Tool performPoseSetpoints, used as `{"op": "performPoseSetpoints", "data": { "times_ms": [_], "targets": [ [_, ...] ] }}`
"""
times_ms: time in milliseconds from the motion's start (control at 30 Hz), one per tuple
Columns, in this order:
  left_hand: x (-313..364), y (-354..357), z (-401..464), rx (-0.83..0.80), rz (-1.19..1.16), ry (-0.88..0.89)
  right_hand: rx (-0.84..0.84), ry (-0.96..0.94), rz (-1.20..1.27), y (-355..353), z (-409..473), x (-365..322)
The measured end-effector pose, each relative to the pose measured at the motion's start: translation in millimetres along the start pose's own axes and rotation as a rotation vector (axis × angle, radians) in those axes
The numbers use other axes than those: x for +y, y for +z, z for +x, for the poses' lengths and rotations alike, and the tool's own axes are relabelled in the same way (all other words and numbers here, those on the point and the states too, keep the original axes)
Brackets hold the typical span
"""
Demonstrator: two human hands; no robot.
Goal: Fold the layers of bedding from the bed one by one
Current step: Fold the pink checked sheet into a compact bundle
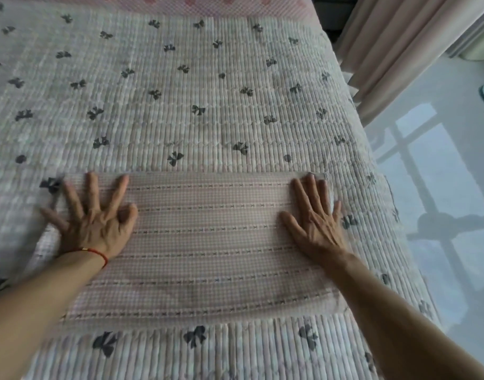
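On the near part of the bed, a folded pink checked cloth (207, 242) is pressed flat by the left hand (95, 223) and right hand (314, 220), fingers spread and straight, over the bow-printed quilt (207, 91), beyond which a pink dotted sheet (207, 4) is seen.

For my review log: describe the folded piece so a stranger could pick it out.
On the quilt with dark bows lies a flat folded sheet, pressed by the left hand and right hand. Unlike the ribbed quilt, it is smooth pink gingham.
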State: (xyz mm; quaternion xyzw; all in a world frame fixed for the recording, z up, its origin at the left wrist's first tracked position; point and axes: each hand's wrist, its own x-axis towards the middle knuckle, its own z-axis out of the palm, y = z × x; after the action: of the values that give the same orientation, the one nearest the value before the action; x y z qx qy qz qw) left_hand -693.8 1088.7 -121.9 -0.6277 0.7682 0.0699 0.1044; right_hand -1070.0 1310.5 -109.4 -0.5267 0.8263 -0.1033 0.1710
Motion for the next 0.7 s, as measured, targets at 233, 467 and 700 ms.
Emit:
{"op": "performPoseSetpoints", "data": {
  "times_ms": [233, 467, 700],
  "targets": [
    [123.2, 0.7, -84.1, 0.024, -0.098, 0.33, 0.268, 0.306, 0.347, 3.8, -108.6, 6.4],
    [142.5, 3.9, -82.6, -0.066, 0.027, 0.292, -0.153, 0.695, 1.028, -48.9, -85.9, -2.4],
    [141.8, -27.0, -86.9, -0.352, 0.001, 0.306, -0.278, 0.286, 1.08, -127.6, -95.4, -57.5]
  ]
}}
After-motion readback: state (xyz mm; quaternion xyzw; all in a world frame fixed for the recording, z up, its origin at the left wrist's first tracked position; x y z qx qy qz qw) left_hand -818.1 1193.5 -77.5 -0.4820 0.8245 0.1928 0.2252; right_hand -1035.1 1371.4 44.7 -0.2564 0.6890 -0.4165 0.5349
